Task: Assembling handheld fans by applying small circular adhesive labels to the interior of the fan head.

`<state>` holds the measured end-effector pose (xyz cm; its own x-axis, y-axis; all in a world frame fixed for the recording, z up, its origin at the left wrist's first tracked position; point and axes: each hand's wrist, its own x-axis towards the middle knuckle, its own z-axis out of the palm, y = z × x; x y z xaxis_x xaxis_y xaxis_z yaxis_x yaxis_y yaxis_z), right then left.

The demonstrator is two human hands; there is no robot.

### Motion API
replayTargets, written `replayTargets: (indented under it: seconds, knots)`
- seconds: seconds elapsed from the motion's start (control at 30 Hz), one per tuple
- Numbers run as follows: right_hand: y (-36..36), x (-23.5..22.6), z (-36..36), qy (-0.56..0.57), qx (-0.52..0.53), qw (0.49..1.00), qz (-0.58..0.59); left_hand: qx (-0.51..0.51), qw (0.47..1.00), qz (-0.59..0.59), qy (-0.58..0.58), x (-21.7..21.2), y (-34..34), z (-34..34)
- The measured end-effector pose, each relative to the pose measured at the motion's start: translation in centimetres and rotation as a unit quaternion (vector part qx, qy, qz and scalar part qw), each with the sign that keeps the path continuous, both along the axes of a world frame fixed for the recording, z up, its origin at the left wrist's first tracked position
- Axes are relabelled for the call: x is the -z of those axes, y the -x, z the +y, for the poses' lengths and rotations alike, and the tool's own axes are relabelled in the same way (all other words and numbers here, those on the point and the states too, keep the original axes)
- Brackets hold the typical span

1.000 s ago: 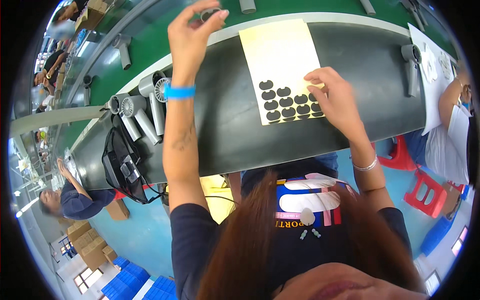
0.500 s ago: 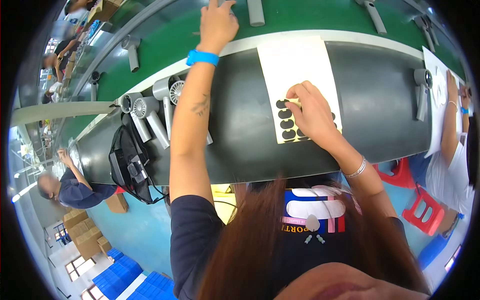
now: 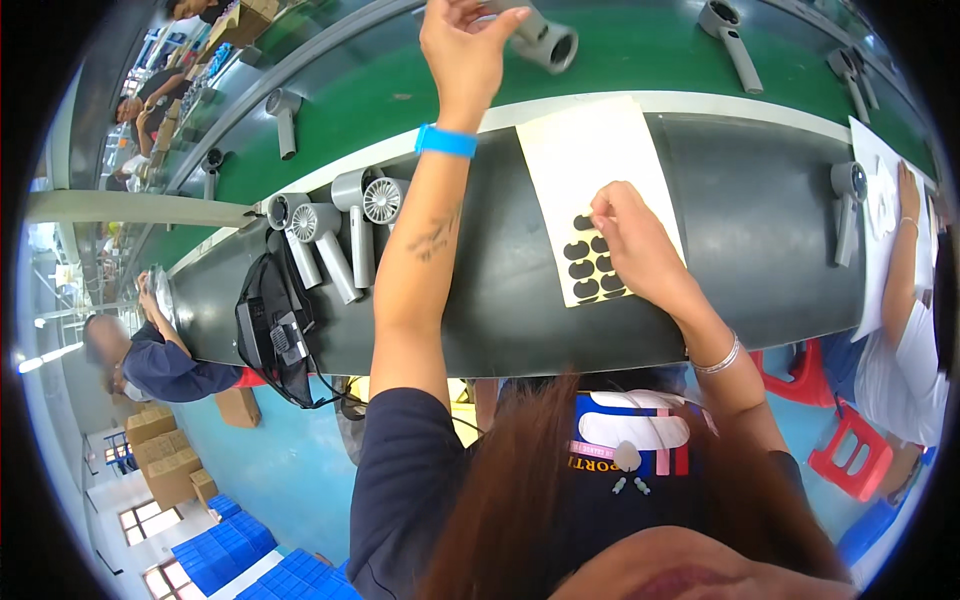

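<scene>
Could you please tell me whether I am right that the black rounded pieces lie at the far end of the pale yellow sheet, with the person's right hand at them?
Not quite: the head view shows the black rounded pieces at the near end of the pale yellow sheet, toward the person. The right hand is indeed at them.

Pale yellow sheet [image 3: 585, 150], black stickers [image 3: 582, 270]; grey fan [image 3: 548, 42]; green belt [image 3: 650, 60].
</scene>
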<state>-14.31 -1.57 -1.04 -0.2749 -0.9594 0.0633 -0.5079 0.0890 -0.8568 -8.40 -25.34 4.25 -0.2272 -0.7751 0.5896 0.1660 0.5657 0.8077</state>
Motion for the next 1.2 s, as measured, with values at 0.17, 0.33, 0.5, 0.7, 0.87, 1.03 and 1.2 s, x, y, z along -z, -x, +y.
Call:
replayTargets:
  seconds: [0.17, 0.33, 0.5, 0.7, 0.87, 1.03, 1.2]
  knots:
    - [0.6, -2.8, 2.1, 0.054, 0.086, 0.992, -0.069, 0.109, 0.993, -0.015, 0.050, -1.7, -3.9, 9.4]
    - [0.3, -6.8, 5.4, 0.230, 0.091, 0.952, -0.182, 0.154, 0.986, -0.066, -0.002, 1.4, -7.0, 15.0]
    - [-0.4, -7.7, 6.2, 0.235, 0.035, 0.955, -0.179, 0.177, 0.979, -0.104, -0.014, 2.0, -7.9, 17.9]
    - [-1.2, -7.8, 6.0, 0.194, 0.047, 0.961, -0.190, 0.212, 0.970, -0.118, -0.029, 1.4, -8.0, 18.7]
    - [-1.1, -8.3, 6.0, 0.162, 0.057, 0.963, -0.207, 0.275, 0.953, -0.084, -0.092, 1.7, -8.2, 18.7]
    - [-0.8, -8.6, 5.9, 0.145, 0.058, 0.968, -0.198, 0.320, 0.935, -0.075, -0.133, 1.3, -8.5, 18.5]
    - [-0.6, -8.9, 6.1, 0.137, 0.056, 0.973, -0.177, 0.346, 0.922, -0.078, -0.155, 1.1, -8.6, 18.5]
